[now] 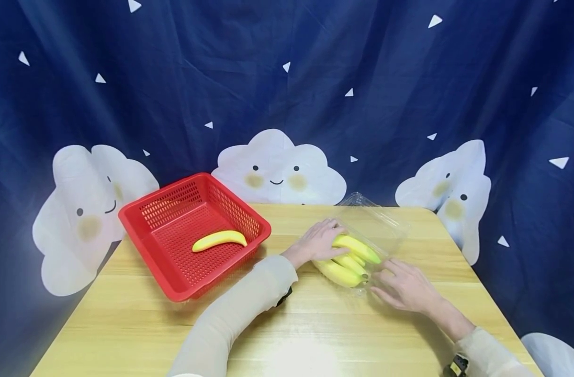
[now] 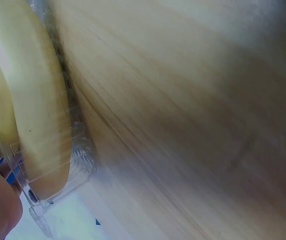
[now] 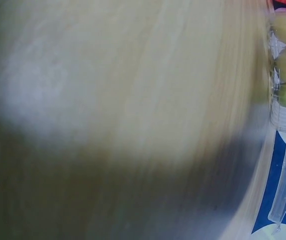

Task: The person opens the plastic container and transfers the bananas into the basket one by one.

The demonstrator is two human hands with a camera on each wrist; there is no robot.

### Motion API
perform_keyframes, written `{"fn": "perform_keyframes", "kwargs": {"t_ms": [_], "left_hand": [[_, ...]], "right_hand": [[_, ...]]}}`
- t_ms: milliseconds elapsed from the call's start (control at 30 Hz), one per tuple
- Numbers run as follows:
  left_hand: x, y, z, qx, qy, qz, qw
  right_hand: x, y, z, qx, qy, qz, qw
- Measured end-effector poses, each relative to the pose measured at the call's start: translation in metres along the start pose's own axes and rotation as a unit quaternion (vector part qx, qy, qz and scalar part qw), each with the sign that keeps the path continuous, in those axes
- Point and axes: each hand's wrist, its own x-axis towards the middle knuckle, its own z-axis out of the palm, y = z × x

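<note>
Left hand rests curled over the bananas in the clear box (lid up); right hand lies flat against its near edge

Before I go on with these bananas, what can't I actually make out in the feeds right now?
- Head view: the left hand covers the bananas' stem ends, so its hold is unclear.
- Head view: the clear box blends into the table.
- Left wrist view: only one banana shows, cut by the edge.
- Right wrist view: mostly blur; right hand unseen there.
</note>
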Motion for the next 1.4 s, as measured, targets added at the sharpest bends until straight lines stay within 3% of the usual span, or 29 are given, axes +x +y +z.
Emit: {"fn": "perform_keyframes", "kwargs": {"t_ms": [767,1400], "left_hand": [[-0.002,0.000,-0.003,0.019,-0.005,0.012,0.9997],[0.001,0.003,-0.029,0.027,-0.011,0.028,0.9992]], "right_hand": [[-0.001,-0.002,0.000,-0.003,-0.001,-0.002,1.000],[0.001,-0.002,-0.001,-0.012,0.006,-0.001,1.000]]}}
